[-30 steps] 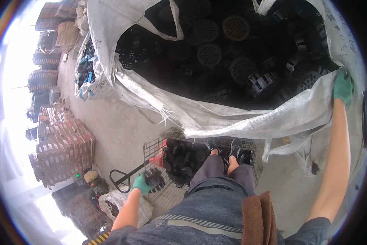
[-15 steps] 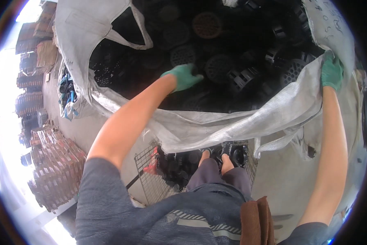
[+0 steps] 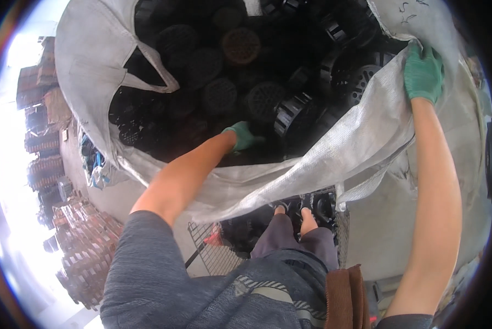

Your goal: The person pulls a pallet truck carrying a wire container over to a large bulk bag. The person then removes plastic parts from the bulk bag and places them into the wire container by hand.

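A large white woven bulk bag (image 3: 361, 123) gapes in front of me, holding several dark, round, slotted plastic parts. My right hand (image 3: 424, 71), in a green glove, is closed over the bag's rim at the right. Inside the mouth, near the front rim, my gloved left hand (image 3: 242, 137) reaches down with fingers apart and nothing visible in them. Shadow dims its fingertips. Just right of it lies a black ribbed round part (image 3: 293, 115). Farther in are a perforated disc (image 3: 265, 100) and a brownish disc (image 3: 241, 46). A part with round holes (image 3: 363, 82) rests near the right rim.
A loop strap (image 3: 157, 71) hangs into the mouth at the left. Below me, my feet are among black parts in a wire-mesh cage (image 3: 206, 241). Stacks of brownish pieces (image 3: 84, 230) stand at the left, with another filled bag (image 3: 96, 164) nearby.
My left hand has gone lower and deeper into the bag, nearer the front rim. My right hand keeps its hold on the rim. The whole view has shifted somewhat.
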Available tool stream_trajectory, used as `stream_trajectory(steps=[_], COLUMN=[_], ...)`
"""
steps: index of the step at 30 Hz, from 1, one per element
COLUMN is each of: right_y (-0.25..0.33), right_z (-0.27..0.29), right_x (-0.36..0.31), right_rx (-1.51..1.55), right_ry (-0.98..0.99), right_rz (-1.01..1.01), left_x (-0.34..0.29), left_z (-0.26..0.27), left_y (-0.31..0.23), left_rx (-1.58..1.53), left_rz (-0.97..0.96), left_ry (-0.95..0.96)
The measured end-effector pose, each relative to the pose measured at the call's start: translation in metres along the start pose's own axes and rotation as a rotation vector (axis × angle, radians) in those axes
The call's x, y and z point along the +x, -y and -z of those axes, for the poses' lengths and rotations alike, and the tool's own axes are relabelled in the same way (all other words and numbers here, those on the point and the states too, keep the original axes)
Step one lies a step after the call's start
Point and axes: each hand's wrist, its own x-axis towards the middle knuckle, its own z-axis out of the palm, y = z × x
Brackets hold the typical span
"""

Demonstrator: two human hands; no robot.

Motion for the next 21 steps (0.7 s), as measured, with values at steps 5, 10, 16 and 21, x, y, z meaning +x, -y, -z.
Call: stream_trajectory(steps=[5, 10, 16, 21], right_y=[-0.009, -0.007, -0.041, -0.085], right_z=[-0.004, -0.005, -0.042, -0.071], right_x=[-0.002, 0.004, 0.044, 0.088], right_rx=[-0.023, -0.005, -0.080, -0.037], right_ry=[0.020, 0.021, 0.019, 0.058], right_rz=[-0.039, 0.002, 0.072, 0.091], left_x=[-0.143, -0.259, -0.341, -0.325], left_z=[0.035, -0.034, -0.212, -0.410], left_y=[0.000, 0.091, 0.182, 0.269], left_rx=[0.220, -0.656, -1.707, -1.111], left_rz=[-0.156, -0.180, 0.320, 0.874], left_ry=[-0.476, -1.314, -1.206, -0.693])
